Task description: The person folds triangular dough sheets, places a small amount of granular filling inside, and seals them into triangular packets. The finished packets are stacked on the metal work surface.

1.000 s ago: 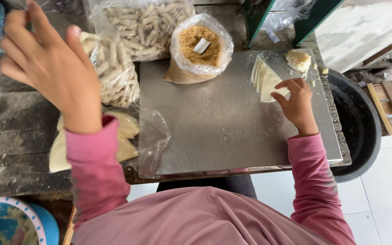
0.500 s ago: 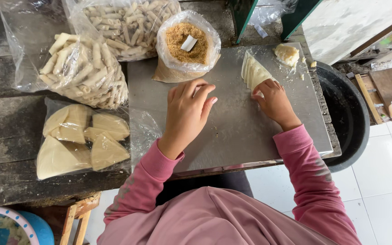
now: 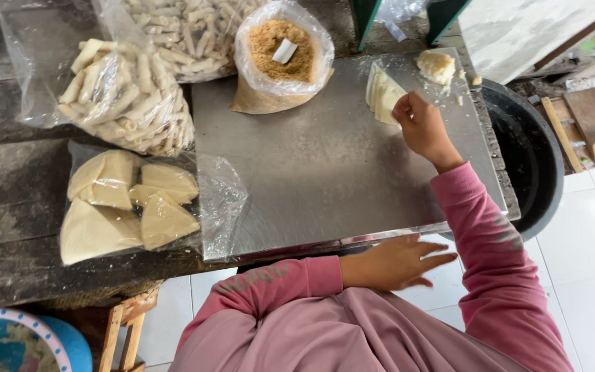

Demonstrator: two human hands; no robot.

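My right hand (image 3: 423,126) rests with curled fingers on the steel tray (image 3: 325,172), touching the edge of a small stack of pale wrapper sheets (image 3: 381,92). A lump of pale dough-like filling (image 3: 436,66) lies just beyond the stack. My left hand (image 3: 397,262) is below the tray's near edge, fingers spread, holding nothing. A clear bag of brown crumbs (image 3: 280,52) with a white scoop in it stands at the tray's far side.
Left of the tray lie a bag of triangular wrappers (image 3: 129,203) and bags of rolled sticks (image 3: 125,96). A black tub (image 3: 528,148) sits to the right over a white tiled floor. A wooden stool (image 3: 129,331) and a blue basin (image 3: 15,344) are at lower left.
My left hand has come off the tray and dropped to its near edge. My right hand has stayed by the wrapper stack.
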